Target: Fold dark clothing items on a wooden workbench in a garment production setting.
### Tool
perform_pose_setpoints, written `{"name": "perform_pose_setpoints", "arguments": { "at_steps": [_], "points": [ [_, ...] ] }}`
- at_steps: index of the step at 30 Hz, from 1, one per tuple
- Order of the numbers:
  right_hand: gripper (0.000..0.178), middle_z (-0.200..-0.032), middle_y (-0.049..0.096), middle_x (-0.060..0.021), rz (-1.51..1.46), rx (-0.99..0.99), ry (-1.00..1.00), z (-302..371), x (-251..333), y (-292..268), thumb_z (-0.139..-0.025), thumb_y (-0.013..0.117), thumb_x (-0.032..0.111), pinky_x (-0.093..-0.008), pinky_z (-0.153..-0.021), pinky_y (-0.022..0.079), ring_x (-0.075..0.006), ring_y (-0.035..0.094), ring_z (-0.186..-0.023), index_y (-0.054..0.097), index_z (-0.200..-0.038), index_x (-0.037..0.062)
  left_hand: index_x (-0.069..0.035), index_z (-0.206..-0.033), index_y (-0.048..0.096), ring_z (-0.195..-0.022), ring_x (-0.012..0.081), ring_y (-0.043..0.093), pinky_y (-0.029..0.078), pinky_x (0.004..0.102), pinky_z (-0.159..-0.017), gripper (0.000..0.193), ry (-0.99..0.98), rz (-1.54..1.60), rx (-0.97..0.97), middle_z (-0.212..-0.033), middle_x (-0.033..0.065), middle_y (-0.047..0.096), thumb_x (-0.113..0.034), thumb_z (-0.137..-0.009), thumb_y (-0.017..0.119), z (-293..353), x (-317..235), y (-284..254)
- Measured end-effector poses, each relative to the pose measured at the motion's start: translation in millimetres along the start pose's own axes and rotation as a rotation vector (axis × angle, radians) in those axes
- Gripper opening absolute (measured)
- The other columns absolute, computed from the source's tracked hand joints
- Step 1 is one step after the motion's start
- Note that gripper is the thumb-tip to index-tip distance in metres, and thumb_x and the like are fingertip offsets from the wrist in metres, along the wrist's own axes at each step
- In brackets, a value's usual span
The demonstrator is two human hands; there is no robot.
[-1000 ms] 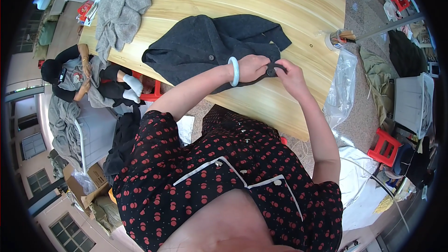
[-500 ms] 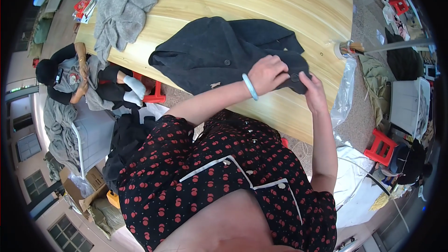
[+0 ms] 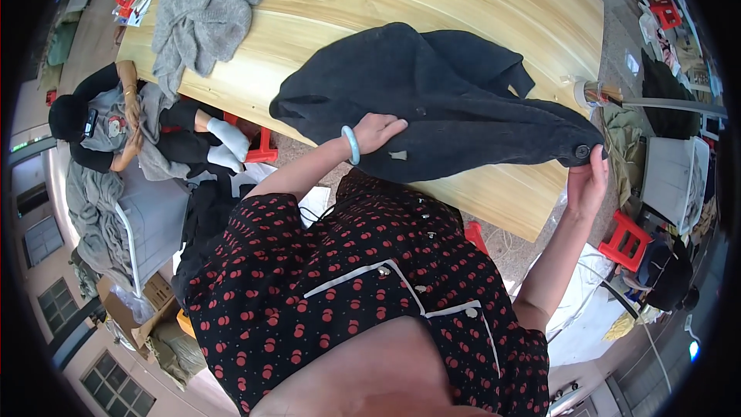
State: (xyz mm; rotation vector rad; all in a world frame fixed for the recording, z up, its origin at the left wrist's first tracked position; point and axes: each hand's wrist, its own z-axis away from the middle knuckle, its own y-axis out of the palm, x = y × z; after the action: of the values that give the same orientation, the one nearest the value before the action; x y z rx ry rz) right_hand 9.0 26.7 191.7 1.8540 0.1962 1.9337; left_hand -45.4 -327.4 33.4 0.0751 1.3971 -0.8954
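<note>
A black buttoned garment [image 3: 463,120] lies stretched out across the wooden table, its near edge reaching past the table's front. My right hand [image 3: 588,185] pinches its narrow right end, close to a round black button [image 3: 582,151]. Around the fabric nearer the garment's middle, my left hand [image 3: 380,133] is closed, a pale bracelet [image 3: 351,145] on its wrist. Just below that hand, a small light label [image 3: 398,155] shows on the cloth. Another button [image 3: 421,111] is visible to its right.
Grey knitwear [image 3: 204,19] is heaped at the table's far left. A holder of thin tools [image 3: 598,93] stands at the right edge. To the left, a seated person [image 3: 116,127] handles grey cloth. Red stools [image 3: 627,241] and cloth-filled bins [image 3: 673,177] stand around the table [image 3: 324,0].
My right hand has moved right, drawing the garment's end out toward the table's edge. My left hand has shifted left along the cloth, so my hands are farther apart.
</note>
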Motion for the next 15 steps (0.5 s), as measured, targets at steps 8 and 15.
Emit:
{"name": "perform_pose_setpoints", "arguments": {
  "at_steps": [8,15],
  "points": [
    [0.03,-0.105,0.056,-0.0107,-0.026,-0.235,0.026,9,-15,-28,-0.087,0.044,0.021,-0.0323,-0.087,0.039,-0.0185,0.053,-0.098,0.05,-0.106,-0.0017,-0.014,-0.116,0.041,-0.078,0.0342,0.058,0.046,0.0408,-0.07,0.056,-0.004,-0.495,0.158,-0.079,0.0185,0.06,-0.041,-0.071,0.06,-39,-9,11],
    [0.03,-0.105,0.055,-0.0101,0.011,-0.271,0.027,15,-17,-32,-0.087,0.046,0.021,-0.0319,-0.087,0.039,-0.0177,0.053,-0.097,0.049,-0.107,-0.0009,-0.012,-0.1,0.049,-0.075,0.0325,0.058,0.046,0.0402,-0.068,0.035,-0.041,-0.496,0.127,-0.076,0.0162,0.06,-0.03,-0.073,0.059,-63,16,50]
  ]
}}
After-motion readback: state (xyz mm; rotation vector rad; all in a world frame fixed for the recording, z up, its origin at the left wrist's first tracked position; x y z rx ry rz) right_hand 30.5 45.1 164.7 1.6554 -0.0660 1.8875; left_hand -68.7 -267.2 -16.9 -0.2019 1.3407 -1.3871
